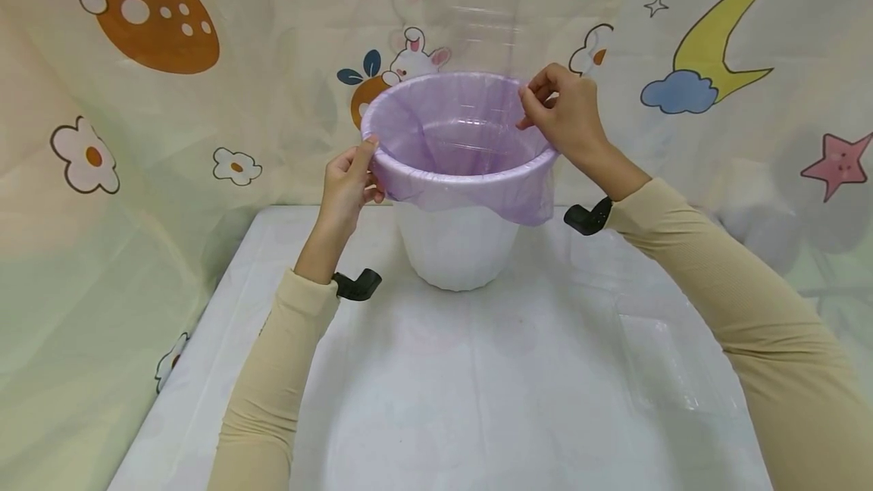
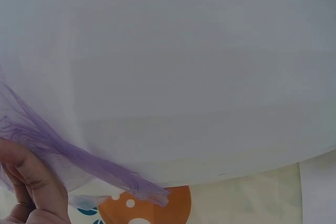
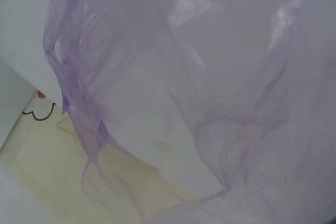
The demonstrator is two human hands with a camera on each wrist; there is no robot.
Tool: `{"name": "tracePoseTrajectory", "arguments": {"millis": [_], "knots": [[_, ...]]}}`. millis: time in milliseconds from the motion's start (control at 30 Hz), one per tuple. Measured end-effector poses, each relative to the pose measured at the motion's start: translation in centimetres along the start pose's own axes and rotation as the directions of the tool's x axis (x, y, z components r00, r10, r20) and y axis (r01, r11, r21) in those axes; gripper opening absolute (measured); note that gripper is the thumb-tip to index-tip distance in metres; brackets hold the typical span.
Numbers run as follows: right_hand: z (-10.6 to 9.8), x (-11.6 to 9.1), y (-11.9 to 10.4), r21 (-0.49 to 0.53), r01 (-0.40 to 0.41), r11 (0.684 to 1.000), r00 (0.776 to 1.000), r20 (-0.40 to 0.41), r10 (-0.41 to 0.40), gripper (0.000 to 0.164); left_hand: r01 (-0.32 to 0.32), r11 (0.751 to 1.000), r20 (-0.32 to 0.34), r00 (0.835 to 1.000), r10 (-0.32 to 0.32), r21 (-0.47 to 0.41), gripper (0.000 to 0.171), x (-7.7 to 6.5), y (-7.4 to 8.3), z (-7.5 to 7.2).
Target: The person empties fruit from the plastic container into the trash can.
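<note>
A white bin [image 1: 457, 252] stands upright on the table, lined with a thin purple trash bag [image 1: 535, 199] folded outward over its rim. My left hand [image 1: 344, 184] grips the lined rim on the left, thumb on top and fingers below. At the rim's right side, my right hand [image 1: 569, 116] pinches the bag between thumb and fingers. The left wrist view shows curled fingers [image 2: 37, 182] by a gathered strip of the bag [image 2: 100, 166], against the bin wall [image 2: 199, 77]. In the right wrist view, the loose bag [image 3: 126, 40] hangs over the bin, and the hand is hidden.
The bin rests toward the back of a white-covered table [image 1: 409, 400]. Close behind hangs a cartoon-printed cloth [image 1: 286, 97], which also runs down the left side. A black wrist camera [image 1: 358, 285] sits on the left cuff, another [image 1: 588, 217] on the right.
</note>
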State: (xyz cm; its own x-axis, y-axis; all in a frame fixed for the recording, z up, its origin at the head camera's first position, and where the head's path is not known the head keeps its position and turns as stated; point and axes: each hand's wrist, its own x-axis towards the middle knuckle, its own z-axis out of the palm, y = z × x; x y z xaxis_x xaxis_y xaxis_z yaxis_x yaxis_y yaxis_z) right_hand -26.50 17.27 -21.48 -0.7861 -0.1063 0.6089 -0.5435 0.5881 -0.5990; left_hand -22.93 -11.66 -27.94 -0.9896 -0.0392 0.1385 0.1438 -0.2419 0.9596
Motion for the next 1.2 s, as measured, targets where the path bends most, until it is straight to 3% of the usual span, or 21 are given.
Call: {"name": "tracePoseTrajectory", "arguments": {"millis": [133, 200, 267, 367, 433, 667, 833, 933, 1200], "knots": [[-0.3, 0.1, 0.2, 0.089, -0.080, 0.993, 0.996, -0.021, 0.082, 0.015, 0.001, 1.000, -0.002, 1.000, -0.001, -0.003, 0.032, -0.1, 0.1, 0.0], [-0.5, 0.2, 0.1, 0.205, -0.159, 0.966, 0.987, -0.004, 0.164, 0.013, 0.003, 1.000, -0.006, 1.000, -0.003, -0.003, 0.032, -0.1, 0.1, 0.1], [-0.9, 0.4, -0.2, 0.334, -0.255, 0.907, 0.966, 0.035, 0.258, 0.011, 0.003, 1.000, -0.008, 1.000, -0.003, -0.002, 0.032, -0.1, 0.1, 0.1], [-1.4, 0.6, -0.6, 0.520, -0.367, 0.771, 0.924, 0.107, 0.368, 0.010, 0.005, 1.000, -0.011, 1.000, -0.005, 0.001, 0.032, 0.0, 0.1, 0.1], [-1.7, 0.7, -0.7, 0.589, -0.413, 0.695, 0.899, 0.139, 0.416, 0.010, 0.005, 1.000, -0.012, 1.000, -0.005, 0.001, 0.031, 0.0, 0.1, 0.0], [-2.9, 0.9, -0.9, 0.702, -0.502, 0.505, 0.821, 0.205, 0.533, 0.010, 0.002, 1.000, -0.002, 1.000, -0.002, 0.000, 0.031, 0.0, 0.0, 0.0], [-4.1, 1.0, -0.8, 0.790, -0.488, 0.372, 0.801, 0.236, 0.550, 0.010, -0.006, 1.000, -0.003, 1.000, 0.006, 0.007, 0.030, 0.0, 0.1, -0.1], [-5.0, 1.0, -0.6, 0.808, -0.483, 0.337, 0.797, 0.246, 0.551, 0.011, -0.007, 1.000, -0.004, 1.000, 0.007, 0.011, 0.029, 0.0, 0.1, -0.2], [-7.9, 0.2, 0.6, 0.829, -0.465, 0.310, 0.790, 0.231, 0.568, 0.010, 0.005, 1.000, 0.000, 1.000, -0.005, -0.004, 0.029, 0.0, 0.0, 0.0]]}}
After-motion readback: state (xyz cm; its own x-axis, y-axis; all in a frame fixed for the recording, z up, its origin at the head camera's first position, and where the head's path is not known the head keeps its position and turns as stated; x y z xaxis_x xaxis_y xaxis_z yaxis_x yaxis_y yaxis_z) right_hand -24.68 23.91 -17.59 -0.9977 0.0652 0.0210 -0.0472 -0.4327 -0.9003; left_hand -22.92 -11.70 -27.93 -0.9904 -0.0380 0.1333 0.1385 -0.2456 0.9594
